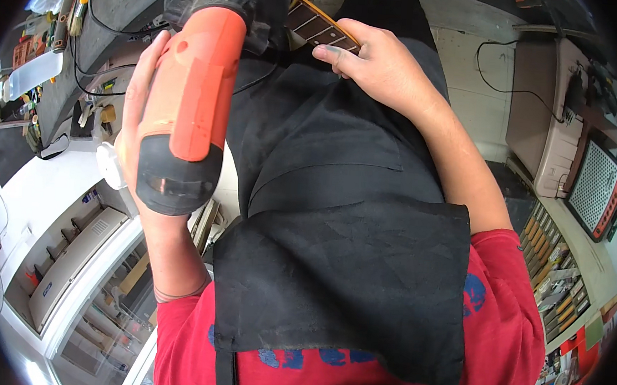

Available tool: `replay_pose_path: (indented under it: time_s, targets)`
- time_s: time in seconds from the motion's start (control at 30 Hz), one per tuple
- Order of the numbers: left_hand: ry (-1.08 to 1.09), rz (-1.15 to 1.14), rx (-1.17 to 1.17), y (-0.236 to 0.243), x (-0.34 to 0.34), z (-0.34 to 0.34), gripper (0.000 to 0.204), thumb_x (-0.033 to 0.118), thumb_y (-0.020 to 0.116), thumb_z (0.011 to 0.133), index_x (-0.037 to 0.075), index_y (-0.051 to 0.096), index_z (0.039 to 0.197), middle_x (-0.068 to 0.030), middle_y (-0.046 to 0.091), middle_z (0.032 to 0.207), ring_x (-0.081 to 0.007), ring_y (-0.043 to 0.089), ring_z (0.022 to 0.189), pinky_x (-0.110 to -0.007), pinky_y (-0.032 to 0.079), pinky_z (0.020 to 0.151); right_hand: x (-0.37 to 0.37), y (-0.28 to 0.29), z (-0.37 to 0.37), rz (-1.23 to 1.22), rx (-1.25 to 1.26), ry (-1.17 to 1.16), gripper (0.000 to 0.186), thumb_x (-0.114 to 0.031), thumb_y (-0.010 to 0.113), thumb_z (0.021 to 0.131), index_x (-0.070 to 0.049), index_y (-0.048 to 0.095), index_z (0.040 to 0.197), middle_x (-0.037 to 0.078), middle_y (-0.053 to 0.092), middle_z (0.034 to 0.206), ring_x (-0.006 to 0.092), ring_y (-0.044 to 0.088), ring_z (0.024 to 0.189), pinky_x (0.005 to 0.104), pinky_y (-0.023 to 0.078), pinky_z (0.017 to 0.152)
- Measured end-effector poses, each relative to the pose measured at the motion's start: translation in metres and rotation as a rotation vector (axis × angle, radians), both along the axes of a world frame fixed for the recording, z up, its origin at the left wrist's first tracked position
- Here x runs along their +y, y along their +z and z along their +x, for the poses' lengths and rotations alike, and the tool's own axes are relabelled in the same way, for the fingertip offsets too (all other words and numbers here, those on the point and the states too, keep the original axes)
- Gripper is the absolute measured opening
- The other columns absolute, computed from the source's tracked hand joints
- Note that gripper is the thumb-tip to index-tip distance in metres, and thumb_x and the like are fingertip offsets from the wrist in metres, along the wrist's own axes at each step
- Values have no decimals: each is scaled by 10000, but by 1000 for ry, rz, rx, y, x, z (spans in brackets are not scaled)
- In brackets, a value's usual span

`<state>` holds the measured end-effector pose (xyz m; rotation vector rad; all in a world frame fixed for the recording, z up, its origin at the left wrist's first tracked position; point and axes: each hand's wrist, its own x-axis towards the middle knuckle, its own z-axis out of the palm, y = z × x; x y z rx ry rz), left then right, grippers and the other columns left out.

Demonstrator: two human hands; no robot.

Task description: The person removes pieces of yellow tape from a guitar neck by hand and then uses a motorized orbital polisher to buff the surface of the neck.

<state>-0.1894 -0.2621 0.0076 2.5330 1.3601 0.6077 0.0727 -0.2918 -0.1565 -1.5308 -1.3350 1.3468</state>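
My left hand [131, 123] is wrapped round the body of a large orange and black power tool [193, 106], which stands up close before me. Its black head is at the top of the view, with a yellow edge beside it; the working face is hidden. My right hand [385, 65] grips the end of a guitar neck [311, 25], thumb on the fretboard side. Metal frets and pale dot inlays show on the dark board. The neck runs behind the tool's head, so the rest of the instrument is hidden. A black apron [346, 159] covers my lap.
At left, a grey workbench [124, 19] carries tools, a black cable and a pale plastic tray [36, 73]. A beige case [75, 262] lies lower left. On the right stand a light cabinet [536, 115], a red-framed speaker-like box [595, 187] and a rack of wooden-handled tools [544, 245].
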Motion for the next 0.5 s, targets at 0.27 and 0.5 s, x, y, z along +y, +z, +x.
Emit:
replay_pose_path:
  time_s: [0.27, 0.5]
  targets:
    - [1, -61, -19, 4, 2, 4, 720, 63, 864, 900, 77, 612, 1574, -152, 730, 1475, -264, 737, 1308, -383, 551, 1122, -2, 3, -1, 74, -106, -35, 458, -492, 748, 1022, -66, 776, 1189, 134, 727, 765, 282, 716, 715, 407, 559, 723]
    - [-37, -11, 47, -1, 3, -5, 740, 56, 847, 894, 102, 604, 1592, -123, 715, 1508, -272, 733, 1321, -387, 560, 1120, 0, 2, 2, -4, 15, 3, 387, -371, 784, 1047, -11, 747, 1186, 27, 698, 821, 98, 654, 758, 283, 543, 729]
